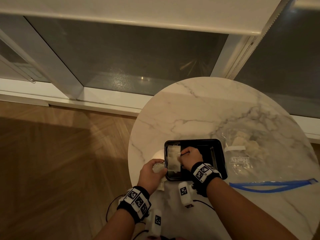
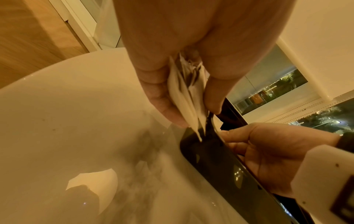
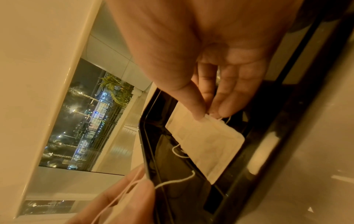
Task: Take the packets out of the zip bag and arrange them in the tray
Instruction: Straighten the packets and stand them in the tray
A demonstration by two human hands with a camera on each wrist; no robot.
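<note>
Low in the head view, pinched a packet by one corner with the right hand, thumb against fingertips, a narrow grip. Lay nearly flat at the left end of the tray, part of a row of pale packets running from the far rim toward the near rim; could not tell how far they overlapped. Trailed a white string over the dark floor in the right wrist view.

Held a bunch of further packets in the left hand, fingers and thumb curled round it, just left of the tray's rim in the head view, lower edges pointing down at that rim. Sat close beside the pinching fingers, so probably the source of the next packet: left of the grip, just across the rim. Would likely call for a short reach leftward, then a placing farther right in the tray, beside the row.

Saw the bag right of the tray on the table, blue zip agape toward the frame's bottom, more packets heaped at its far end, well apart from both hands, nearer the right one.
</note>
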